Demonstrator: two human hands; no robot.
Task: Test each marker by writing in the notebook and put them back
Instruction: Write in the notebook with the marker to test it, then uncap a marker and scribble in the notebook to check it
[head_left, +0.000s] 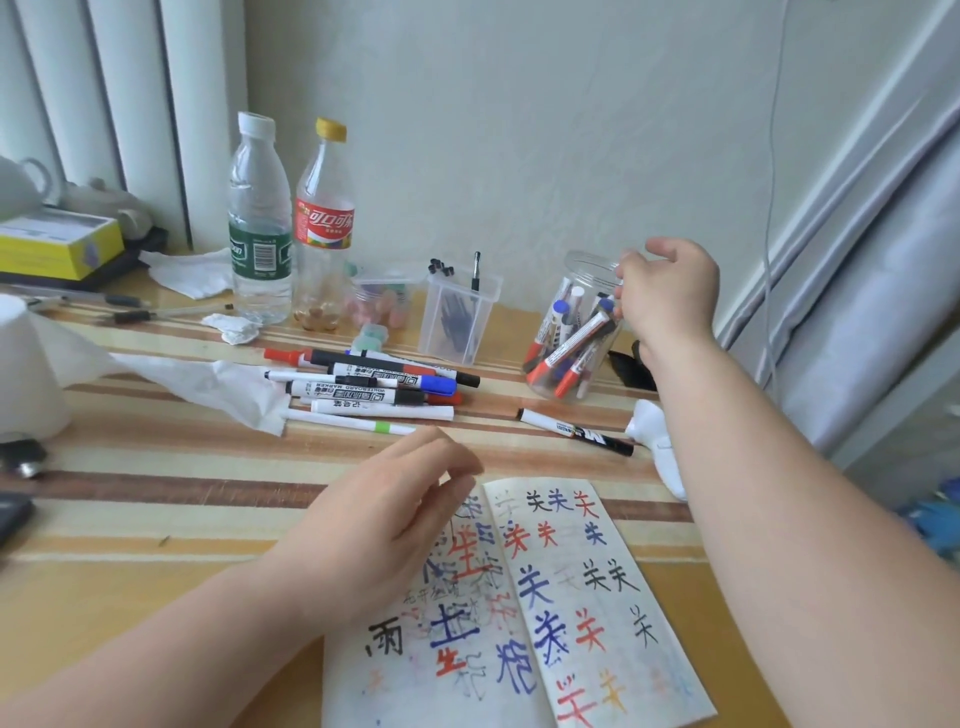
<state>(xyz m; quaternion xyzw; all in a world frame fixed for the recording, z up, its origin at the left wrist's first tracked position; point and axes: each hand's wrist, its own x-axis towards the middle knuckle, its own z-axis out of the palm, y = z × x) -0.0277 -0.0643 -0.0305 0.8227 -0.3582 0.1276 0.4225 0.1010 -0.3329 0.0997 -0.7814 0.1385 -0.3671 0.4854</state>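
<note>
- My left grip (395, 519) lies released over the upper part of the notebook's left page. The fingers are loosely bent and hold nothing.
- The notebook (571, 597) lies open at the lower centre of the frame on the striped table (156, 519). Both pages are full of black, blue, red and orange characters, and my left hand hides part of the left page.
- My right grip (667, 291) is at the upper right side of the clear jar (558, 306), with the fingers curled against its wall. From this angle I cannot tell whether they clamp the jar or only touch it.
- The jar stands right of centre and has red-capped and blue-capped markers (571, 343) leaning inside it.
- A loose pile of markers (374, 384) lies at mid-frame, well apart from the jar. Below the pile is a white pen with a green band (353, 423).
- One black-ended marker (576, 432) lies alone between the jar and the notebook, just left of my right forearm.
- My right forearm crosses the right edge of the table and covers part of a white object (654, 436).
- Between the pile and the jar stands a clear plastic holder (460, 317).
- A water bottle (260, 234) and a cola bottle (324, 228) stand side by side in the upper left.
- Crumpled tissue (208, 379) trails from a paper roll (26, 374) at the left edge towards the pile.
</note>
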